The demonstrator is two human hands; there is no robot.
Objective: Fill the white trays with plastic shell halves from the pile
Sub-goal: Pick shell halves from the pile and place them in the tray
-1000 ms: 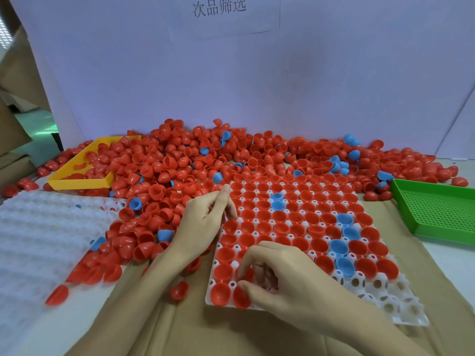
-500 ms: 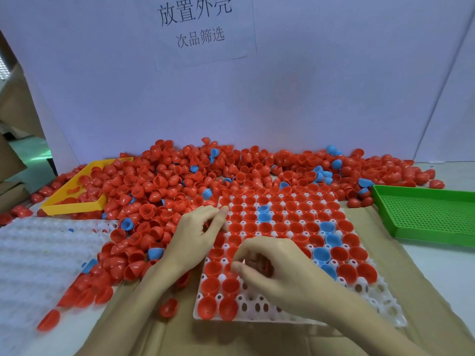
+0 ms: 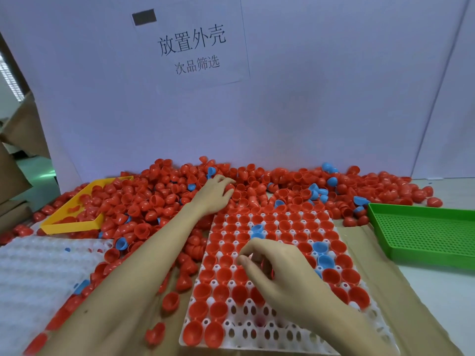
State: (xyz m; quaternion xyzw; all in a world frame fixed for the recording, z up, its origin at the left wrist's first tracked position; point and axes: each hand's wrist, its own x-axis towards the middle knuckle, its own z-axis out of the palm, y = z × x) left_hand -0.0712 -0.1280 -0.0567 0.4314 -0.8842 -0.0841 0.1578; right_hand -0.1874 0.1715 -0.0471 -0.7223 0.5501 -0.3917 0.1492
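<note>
Two hands are at work. The left hand reaches far into the pile of shell halves, fingers lightly bent and resting on the red pieces; whether its grip has closed on one I cannot tell. The right hand hovers over the white tray, fingers curled with something red showing between them, though that grip is also unclear.

The shell halves are small glossy plastic cups, hundreds of them, nearly all red with a scattering of blue, heaped along the back of the worktop. The tray sits on brown cardboard and is mostly filled open side up, about five of them blue; its nearest rows stand largely empty.

One further stack of white trays lies left, one yellow tray is half buried, and one green perforated tray sits right.
</note>
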